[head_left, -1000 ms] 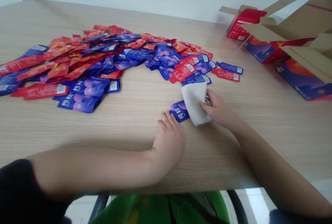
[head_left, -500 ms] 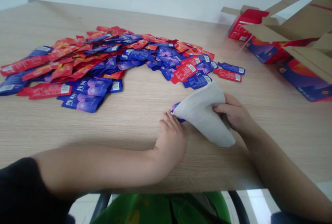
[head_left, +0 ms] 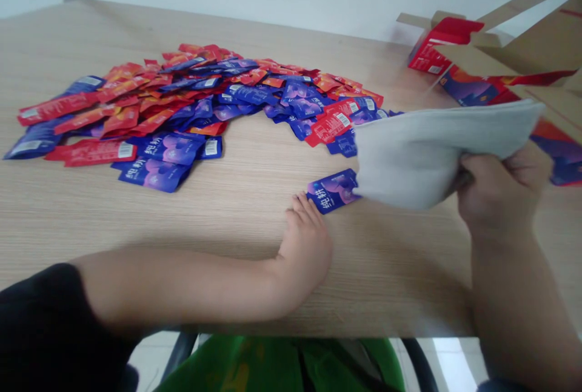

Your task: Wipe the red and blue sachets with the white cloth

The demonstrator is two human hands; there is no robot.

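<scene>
A blue pouch (head_left: 333, 191) with purple fruit pictures lies flat on the table in front of me. My left hand (head_left: 309, 237) has its fingers together, fingertips pressing the pouch's left end; its thumb is hidden. In my right hand (head_left: 504, 192) is a folded light grey cloth (head_left: 422, 156), pinched between thumb and fingers and raised above the table. The cloth's left edge overlaps the pouch's right end in this view. Behind is a long heap of red pouches (head_left: 136, 86) and blue pouches (head_left: 159, 156).
Open cardboard boxes stand at the right: a small red box (head_left: 430, 49) at the back, a blue and red box (head_left: 468, 86) nearer, and another box (head_left: 561, 152) partly hidden by my right hand. The wooden table (head_left: 254, 228) ends at a front edge near my lap.
My right hand has lifted the cloth up and to the right, uncovering most of the blue pouch. My left hand stays at the pouch's end. The view has shifted slightly.
</scene>
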